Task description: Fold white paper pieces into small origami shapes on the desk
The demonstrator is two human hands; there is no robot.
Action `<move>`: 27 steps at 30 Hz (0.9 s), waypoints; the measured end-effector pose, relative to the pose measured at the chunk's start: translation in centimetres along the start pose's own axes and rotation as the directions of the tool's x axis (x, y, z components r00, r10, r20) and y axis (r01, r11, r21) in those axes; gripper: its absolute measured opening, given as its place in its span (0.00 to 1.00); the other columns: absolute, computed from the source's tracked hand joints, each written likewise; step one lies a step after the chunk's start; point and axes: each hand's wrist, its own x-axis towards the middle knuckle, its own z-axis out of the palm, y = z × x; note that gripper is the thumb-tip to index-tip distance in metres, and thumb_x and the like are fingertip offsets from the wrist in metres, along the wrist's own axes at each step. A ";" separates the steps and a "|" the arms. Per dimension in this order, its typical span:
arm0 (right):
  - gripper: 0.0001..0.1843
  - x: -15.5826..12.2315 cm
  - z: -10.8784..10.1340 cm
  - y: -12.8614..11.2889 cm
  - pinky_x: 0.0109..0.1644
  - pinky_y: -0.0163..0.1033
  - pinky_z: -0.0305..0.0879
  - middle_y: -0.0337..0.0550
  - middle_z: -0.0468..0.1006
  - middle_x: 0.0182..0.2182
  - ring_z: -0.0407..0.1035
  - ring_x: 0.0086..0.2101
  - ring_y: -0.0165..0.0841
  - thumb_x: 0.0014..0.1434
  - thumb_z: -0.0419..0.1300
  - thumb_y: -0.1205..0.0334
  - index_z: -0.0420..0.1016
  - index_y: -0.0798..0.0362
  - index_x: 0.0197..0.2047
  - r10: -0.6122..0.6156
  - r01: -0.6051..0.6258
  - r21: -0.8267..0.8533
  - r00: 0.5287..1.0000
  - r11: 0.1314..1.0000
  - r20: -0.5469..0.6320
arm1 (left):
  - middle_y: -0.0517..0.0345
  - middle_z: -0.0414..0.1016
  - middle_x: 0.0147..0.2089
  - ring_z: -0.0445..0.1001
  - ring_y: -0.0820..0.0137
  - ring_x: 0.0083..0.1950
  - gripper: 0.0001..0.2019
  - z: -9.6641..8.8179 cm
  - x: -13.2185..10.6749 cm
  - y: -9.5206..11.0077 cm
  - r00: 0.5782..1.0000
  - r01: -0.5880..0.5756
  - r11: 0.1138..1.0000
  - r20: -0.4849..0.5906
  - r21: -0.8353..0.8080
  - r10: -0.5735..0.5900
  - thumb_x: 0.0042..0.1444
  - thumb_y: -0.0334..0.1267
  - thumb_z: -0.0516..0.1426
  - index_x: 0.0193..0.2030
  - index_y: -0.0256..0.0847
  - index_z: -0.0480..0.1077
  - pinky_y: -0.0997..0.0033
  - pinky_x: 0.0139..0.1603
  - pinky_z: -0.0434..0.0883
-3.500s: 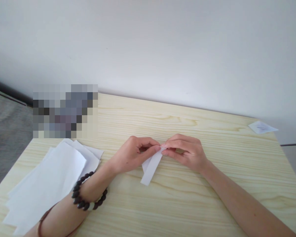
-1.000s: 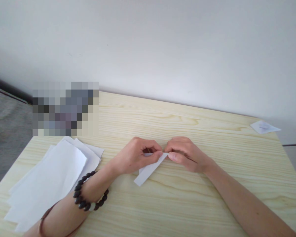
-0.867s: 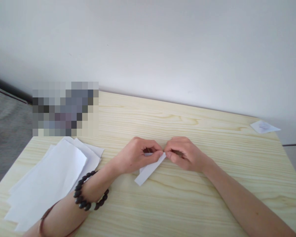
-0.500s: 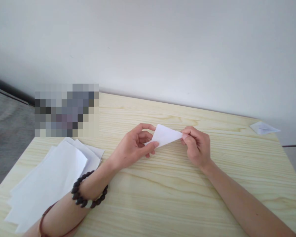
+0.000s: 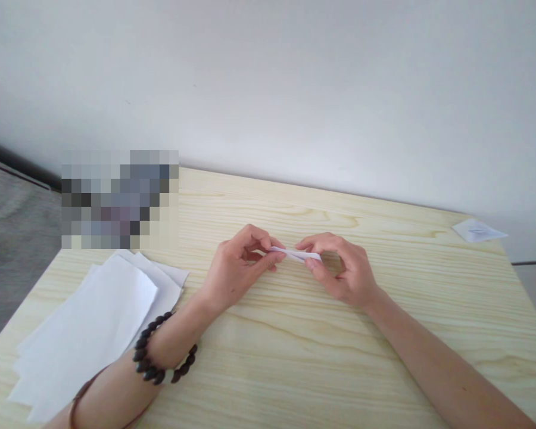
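A small piece of folded white paper (image 5: pixel 298 254) is held just above the table, seen nearly edge-on as a thin strip. My left hand (image 5: pixel 245 256) pinches its left end between thumb and fingers. At the other end, my right hand (image 5: pixel 342 262) grips it with the thumb in front and the fingers behind. The fingertips of both hands are close together, and part of the paper is hidden by them. A dark bead bracelet is on my left wrist.
Loose white sheets (image 5: pixel 93 316) lie in an uneven stack at the left of the wood-grain table (image 5: pixel 268 369). Another folded paper piece (image 5: pixel 479 230) rests at the far right corner. A pixelated patch (image 5: pixel 120 199) covers something at the back left. A pale wall (image 5: pixel 295 89) rises behind.
The folded paper has turned from showing a broad triangular face to nearly edge-on. My right hand has shifted slightly left, its fingers more spread around the paper's end.
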 end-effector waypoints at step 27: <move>0.12 0.1 -0.1 -0.1 0.42 0.38 0.72 0.45 0.81 0.40 0.77 0.39 0.33 0.57 0.59 0.72 0.70 0.49 0.43 -0.144 0.144 0.006 0.989 0.990 0.019 | 0.55 0.79 0.36 0.78 0.71 0.38 0.05 -0.2 -0.1 0.5 0.991 -0.125 0.956 -0.011 0.264 0.133 0.53 0.36 0.62 0.34 0.38 0.72 0.76 0.33 0.76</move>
